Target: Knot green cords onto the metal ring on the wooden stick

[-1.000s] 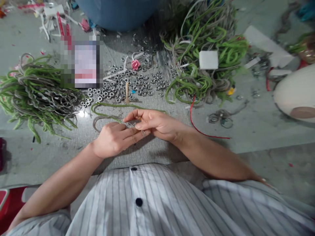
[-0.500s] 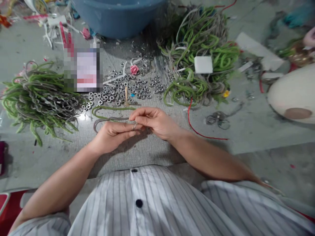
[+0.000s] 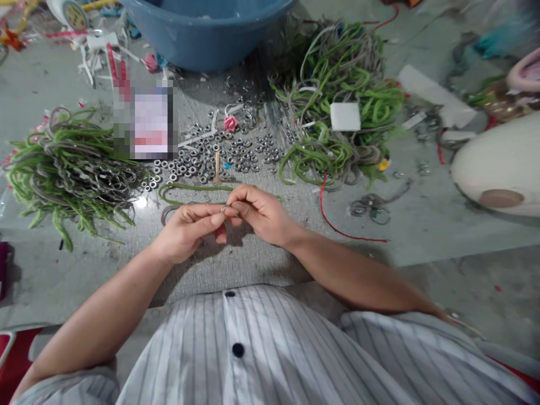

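My left hand (image 3: 183, 230) is closed in a pinch, thumb against the fingers, on a small shiny metal ring (image 3: 224, 208). My right hand (image 3: 264, 216) meets it fingertip to fingertip, pinching the grey cord at the ring. Whether the cord passes through the ring is hidden by the fingertips. A green and grey cord (image 3: 196, 187) lies looped on the table just beyond both hands, its grey part running to the fingers. Behind it are scattered many metal nuts (image 3: 192, 169) and a short wooden stick (image 3: 217, 167).
Green and grey cords are piled at the left (image 3: 71, 174) and right (image 3: 337, 135). A blue basin (image 3: 211, 42) stands at the back. A phone with a blurred screen (image 3: 151, 124) lies left of centre. A red string (image 3: 333, 225) and a white rounded object (image 3: 498, 169) are on the right.
My left hand has turned so its thumb now lies on top of the pinch, and the ring has come to the fingertips. My right fingers stay closed beside it. The view has shifted slightly.
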